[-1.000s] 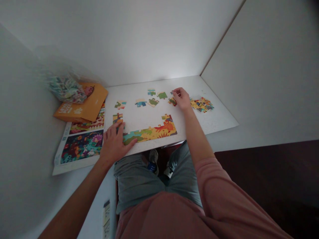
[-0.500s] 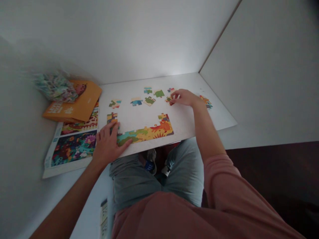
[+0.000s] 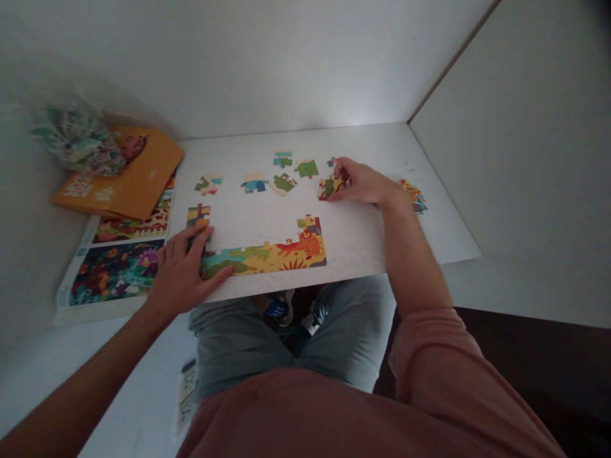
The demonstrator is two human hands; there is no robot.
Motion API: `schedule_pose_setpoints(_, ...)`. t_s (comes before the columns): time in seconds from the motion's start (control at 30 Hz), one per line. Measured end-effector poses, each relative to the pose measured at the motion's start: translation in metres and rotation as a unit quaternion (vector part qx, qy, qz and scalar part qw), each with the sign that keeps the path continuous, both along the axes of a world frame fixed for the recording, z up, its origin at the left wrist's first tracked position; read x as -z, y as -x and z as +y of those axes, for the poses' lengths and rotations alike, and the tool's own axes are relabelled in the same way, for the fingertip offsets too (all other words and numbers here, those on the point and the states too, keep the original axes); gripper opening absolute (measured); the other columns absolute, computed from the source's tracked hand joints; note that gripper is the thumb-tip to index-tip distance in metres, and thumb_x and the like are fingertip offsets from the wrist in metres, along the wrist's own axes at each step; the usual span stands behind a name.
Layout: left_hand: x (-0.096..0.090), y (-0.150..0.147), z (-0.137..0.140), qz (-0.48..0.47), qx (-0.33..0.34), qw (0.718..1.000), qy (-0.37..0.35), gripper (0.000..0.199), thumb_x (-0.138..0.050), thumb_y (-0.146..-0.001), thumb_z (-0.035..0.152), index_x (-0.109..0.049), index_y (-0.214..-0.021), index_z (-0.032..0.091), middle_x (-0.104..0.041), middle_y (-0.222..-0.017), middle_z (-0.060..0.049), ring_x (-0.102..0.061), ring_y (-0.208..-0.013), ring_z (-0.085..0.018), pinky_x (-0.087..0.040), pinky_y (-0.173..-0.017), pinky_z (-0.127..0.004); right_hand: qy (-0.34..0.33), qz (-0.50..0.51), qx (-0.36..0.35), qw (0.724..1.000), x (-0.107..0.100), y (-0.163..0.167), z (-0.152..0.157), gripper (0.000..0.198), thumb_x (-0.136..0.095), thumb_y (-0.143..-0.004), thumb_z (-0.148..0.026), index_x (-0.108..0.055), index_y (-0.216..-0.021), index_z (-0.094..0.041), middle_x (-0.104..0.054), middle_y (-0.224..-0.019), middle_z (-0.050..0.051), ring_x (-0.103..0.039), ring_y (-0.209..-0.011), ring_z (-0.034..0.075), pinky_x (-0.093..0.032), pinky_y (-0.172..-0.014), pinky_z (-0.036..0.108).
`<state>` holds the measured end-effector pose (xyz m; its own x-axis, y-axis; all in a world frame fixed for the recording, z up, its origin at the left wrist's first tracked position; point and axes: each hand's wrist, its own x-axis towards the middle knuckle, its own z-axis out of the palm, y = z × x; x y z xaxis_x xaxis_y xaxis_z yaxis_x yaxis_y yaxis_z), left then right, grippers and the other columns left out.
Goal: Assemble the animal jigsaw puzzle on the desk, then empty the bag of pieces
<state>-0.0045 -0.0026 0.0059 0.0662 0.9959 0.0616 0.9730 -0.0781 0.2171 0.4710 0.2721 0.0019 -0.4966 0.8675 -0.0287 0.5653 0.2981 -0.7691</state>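
Note:
My left hand lies with fingers spread over the left corner of a partly joined jigsaw puzzle. Its joined strip runs along the near edge of the white table, with a lion at the right end and a short column going up at each side. Between the thumb and fingers of my right hand is a jigsaw puzzle piece in green, yellow and dark red, low over the table; I cannot tell if it touches. Just beyond those fingers lies a small piece, partly covered.
Loose pieces lie across the table's back half, among them a green one and a blue one. A piece pile sits right, behind my wrist. Left are an orange envelope, a plastic bag of pieces and a picture sheet.
The piece in my right hand now shows more of its printed face. My left hand keeps its place on the puzzle. The whole view has shifted slightly.

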Motion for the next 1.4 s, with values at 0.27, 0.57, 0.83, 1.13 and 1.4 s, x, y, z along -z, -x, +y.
schedule_pose_setpoints(0.27, 0.004, 0.005, -0.001, 0.007, 0.01, 1.0, -0.006, 0.091, -0.068, -0.118, 0.068, -0.05, -0.197, 0.029, -0.054, -0.197, -0.026, -0.056, -0.181, -0.057, -0.046, -0.151, -0.081, 0.046, 0.18, -0.076, 0.98, 0.014, 0.035, -0.008, 0.07, -0.106, -0.09, -0.076, -0.07, -0.133, -0.035, -0.076, -0.098, -0.002, -0.076, -0.093, 0.026, -0.065, -0.083, 0.041)
schedule_pose_setpoints(0.57, 0.004, 0.004, -0.001, 0.012, 0.009, 1.0, -0.01, 0.089, -0.066, -0.119, 0.071, -0.05, -0.197, 0.032, -0.055, -0.195, -0.024, -0.056, -0.181, -0.055, -0.049, -0.149, -0.078, 0.092, 0.261, -0.053, 0.959, 0.015, 0.044, -0.013, 0.089, -0.124, -0.074, -0.068, -0.069, -0.137, -0.037, -0.076, -0.103, -0.005, -0.078, -0.082, 0.02, -0.071, -0.068, 0.036)
schedule_pose_setpoints(0.83, -0.005, -0.002, -0.001, -0.017, 0.004, 1.0, 0.004, 0.09, -0.07, -0.116, 0.071, -0.053, -0.196, 0.033, -0.055, -0.197, -0.021, -0.054, -0.182, -0.057, -0.045, -0.151, -0.086, 0.047, 0.204, -0.088, 0.974, 0.014, 0.056, -0.013, 0.055, -0.111, -0.088, -0.072, -0.094, -0.12, -0.03, -0.093, -0.101, 0.004, -0.081, -0.098, 0.029, -0.07, -0.088, 0.045)
schedule_pose_setpoints(1.13, -0.011, -0.007, -0.002, -0.017, -0.013, 0.999, 0.029, 0.093, -0.067, -0.116, 0.073, -0.055, -0.195, 0.025, -0.05, -0.202, -0.021, -0.049, -0.187, -0.053, -0.04, -0.156, -0.078, 0.0, 0.054, -0.082, 0.995, 0.002, 0.067, -0.027, 0.043, -0.105, -0.095, -0.057, -0.101, -0.131, -0.034, -0.099, -0.125, 0.008, -0.088, -0.116, 0.038, -0.072, -0.109, 0.056)
schedule_pose_setpoints(1.4, -0.012, -0.009, -0.002, -0.015, -0.017, 0.999, 0.032, 0.096, -0.065, -0.115, 0.075, -0.055, -0.194, 0.021, -0.051, -0.202, -0.021, -0.049, -0.189, -0.05, -0.04, -0.158, -0.075, -0.009, 0.023, -0.103, 0.994, -0.002, 0.054, -0.025, 0.048, -0.111, -0.09, -0.06, -0.099, -0.13, -0.035, -0.098, -0.136, 0.01, -0.084, -0.125, 0.04, -0.07, -0.115, 0.06)
